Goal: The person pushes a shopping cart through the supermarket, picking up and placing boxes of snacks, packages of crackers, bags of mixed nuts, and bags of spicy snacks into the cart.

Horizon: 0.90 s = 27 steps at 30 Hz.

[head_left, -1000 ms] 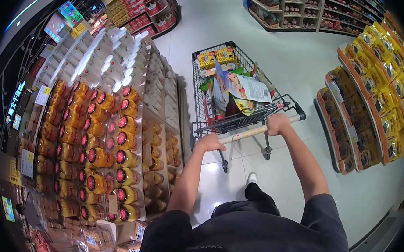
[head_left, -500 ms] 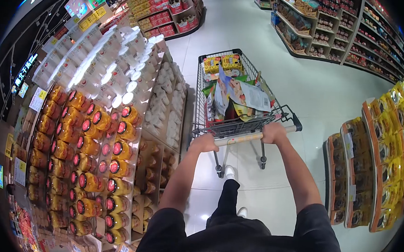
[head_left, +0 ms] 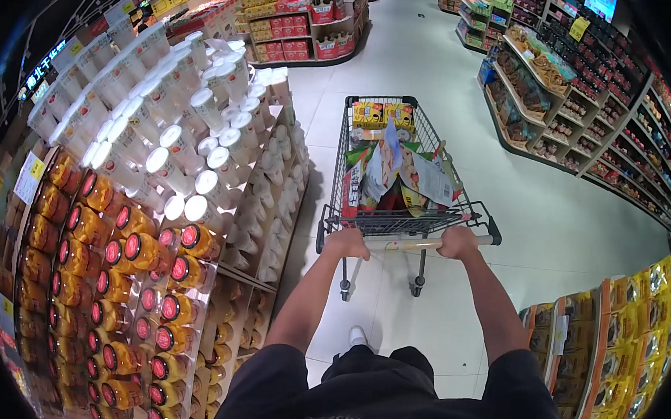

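My left hand (head_left: 346, 244) is wrapped around the left part of the shopping cart handle (head_left: 404, 245), its thumb lying along the bar. Further right, my right hand (head_left: 458, 242) grips the same handle near its end. Ahead of both hands stretches the wire basket of the shopping cart (head_left: 340, 167). Yellow boxes (head_left: 368, 116) sit at its far end. Nearer to me, several bags lie heaped together, among them a pale grey-white bag (head_left: 431, 179) on the right. The undersides of the bags are hidden.
Close on the left stands a display of orange jars (head_left: 119, 296) and white-lidded cups (head_left: 177, 140). Yellow packs (head_left: 626, 339) fill a rack at the lower right. Shelves of goods (head_left: 545, 107) line the far right, and red boxes (head_left: 289, 31) stand ahead left. Pale tiled floor (head_left: 408, 55) runs between.
The cart and I have moved forward along the aisle; the near displays have slid back toward me. Both hands stay on the handle. My feet have changed position in the stride.
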Available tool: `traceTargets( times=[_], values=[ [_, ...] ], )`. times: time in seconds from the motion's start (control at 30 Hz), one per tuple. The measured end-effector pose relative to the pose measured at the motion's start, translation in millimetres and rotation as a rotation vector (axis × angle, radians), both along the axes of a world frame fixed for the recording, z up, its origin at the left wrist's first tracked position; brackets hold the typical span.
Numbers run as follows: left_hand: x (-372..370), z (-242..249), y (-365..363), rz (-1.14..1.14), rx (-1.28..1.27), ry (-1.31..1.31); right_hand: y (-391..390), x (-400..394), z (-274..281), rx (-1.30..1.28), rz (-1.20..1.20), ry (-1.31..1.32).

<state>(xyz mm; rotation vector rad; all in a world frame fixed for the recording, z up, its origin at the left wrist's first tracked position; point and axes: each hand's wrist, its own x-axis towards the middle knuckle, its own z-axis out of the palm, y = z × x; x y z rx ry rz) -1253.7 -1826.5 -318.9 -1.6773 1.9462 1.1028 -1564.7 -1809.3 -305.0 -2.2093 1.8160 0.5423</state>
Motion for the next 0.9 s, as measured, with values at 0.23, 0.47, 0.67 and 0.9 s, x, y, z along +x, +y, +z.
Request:
traceTargets(
  times=[0.23, 0.47, 0.67, 0.9],
  values=[
    [-21.3, -15.6, -94.9, 0.035, -0.037, 0.015, -115.9, -26.4, -15.6, -0.05, 0.035, -0.015],
    [-43.3, -37.2, -188.5, 0.044, -0.127, 0.073, -242.1, -52.8, -25.2, -0.063, 0.078, -0.044],
    [-66.5, -24.2, -259.6, 0.141, -0.204, 0.049, -345.6, -62.5, -23.0, -0.041, 0.162, -0.056],
    [-69.2, -15.8, -352.5, 0.233, -0.223, 0.008, -457.4, -56.8, -29.7, -0.057, 0.223, -0.073]
  ],
)
